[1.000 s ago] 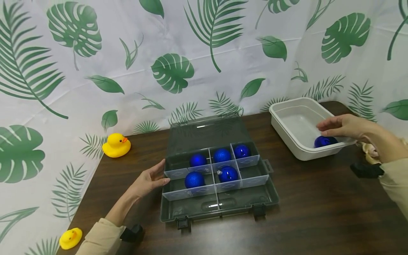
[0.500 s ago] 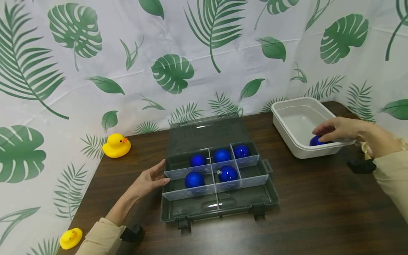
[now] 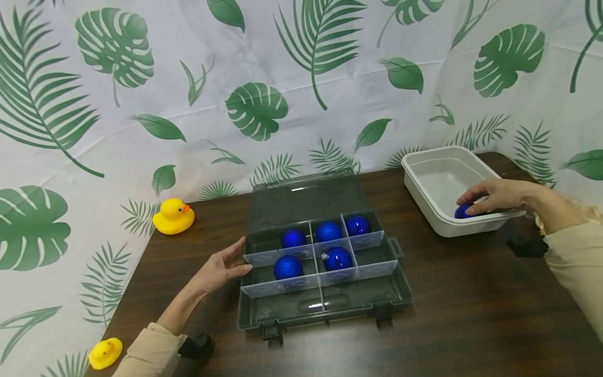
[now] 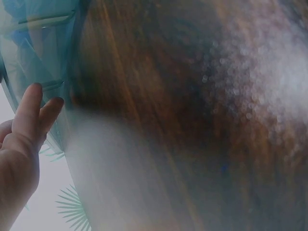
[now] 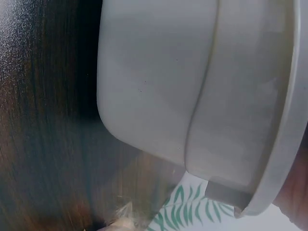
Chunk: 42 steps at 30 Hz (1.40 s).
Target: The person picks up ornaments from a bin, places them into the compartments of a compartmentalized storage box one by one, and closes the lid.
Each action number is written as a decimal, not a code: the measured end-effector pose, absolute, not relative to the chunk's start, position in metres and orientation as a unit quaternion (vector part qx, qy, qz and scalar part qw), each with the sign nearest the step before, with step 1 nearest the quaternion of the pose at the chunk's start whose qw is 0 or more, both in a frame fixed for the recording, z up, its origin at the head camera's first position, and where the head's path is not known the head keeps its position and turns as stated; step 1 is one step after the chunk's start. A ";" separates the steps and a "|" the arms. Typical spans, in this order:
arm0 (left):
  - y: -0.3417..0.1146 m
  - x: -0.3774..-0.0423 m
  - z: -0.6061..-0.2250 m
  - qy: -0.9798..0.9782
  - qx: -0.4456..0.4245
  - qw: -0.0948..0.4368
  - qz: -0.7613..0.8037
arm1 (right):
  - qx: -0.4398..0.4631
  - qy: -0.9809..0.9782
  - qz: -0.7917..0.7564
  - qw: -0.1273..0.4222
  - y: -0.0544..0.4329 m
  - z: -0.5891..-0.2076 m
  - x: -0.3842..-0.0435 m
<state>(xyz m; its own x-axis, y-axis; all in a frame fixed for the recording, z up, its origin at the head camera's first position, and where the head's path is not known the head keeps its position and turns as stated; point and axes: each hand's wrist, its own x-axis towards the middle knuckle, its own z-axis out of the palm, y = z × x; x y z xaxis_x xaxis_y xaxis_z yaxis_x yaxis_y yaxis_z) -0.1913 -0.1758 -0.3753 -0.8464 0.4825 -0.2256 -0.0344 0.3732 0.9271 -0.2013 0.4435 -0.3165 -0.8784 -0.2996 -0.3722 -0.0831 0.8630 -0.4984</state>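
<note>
Inside the white tub at the right, my right hand grips a blue ball ornament, its thumb and fingers partly covering it. Only a sliver of that hand shows behind the rim in the right wrist view, where the tub's outer wall fills most of the picture. My left hand touches the left side of a grey see-through divider box with its fingers nearly straight. Several blue ball ornaments, such as a glittery one and a shiny one, sit in the box's compartments.
The box's lid lies folded back toward the leaf-print cloth. A larger yellow rubber duck and a smaller duck stand at the left edge of the dark wooden table.
My right hand has come down onto the ball in the tub, closed its fingers on it and shifted it slightly left. My left hand has stayed at the box.
</note>
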 end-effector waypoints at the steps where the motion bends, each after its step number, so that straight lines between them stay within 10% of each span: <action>1: -0.176 -0.191 -0.376 0.793 0.141 0.239 0.542 | -0.103 0.939 -0.240 0.226 0.443 -0.317 -0.201; 13: -0.178 -0.190 -0.380 0.790 0.140 0.243 0.545 | -0.054 0.929 -0.295 0.218 0.441 -0.320 -0.198; 26: -0.178 -0.192 -0.373 0.799 0.146 0.239 0.532 | -0.078 0.747 -0.655 0.079 0.409 -0.298 -0.186; 42: -0.177 -0.194 -0.374 0.797 0.138 0.242 0.536 | -0.222 0.548 -0.770 0.241 0.306 -0.306 -0.173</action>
<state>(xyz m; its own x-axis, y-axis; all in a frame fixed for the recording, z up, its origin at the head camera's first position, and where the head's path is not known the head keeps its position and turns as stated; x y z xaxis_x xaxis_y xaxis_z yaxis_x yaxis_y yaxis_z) -0.1940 -0.1770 -0.3742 -0.8449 0.4791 -0.2381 -0.0393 0.3883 0.9207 -0.1728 0.3062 -0.3055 -0.7858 -0.6135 0.0781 0.1271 -0.2837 -0.9504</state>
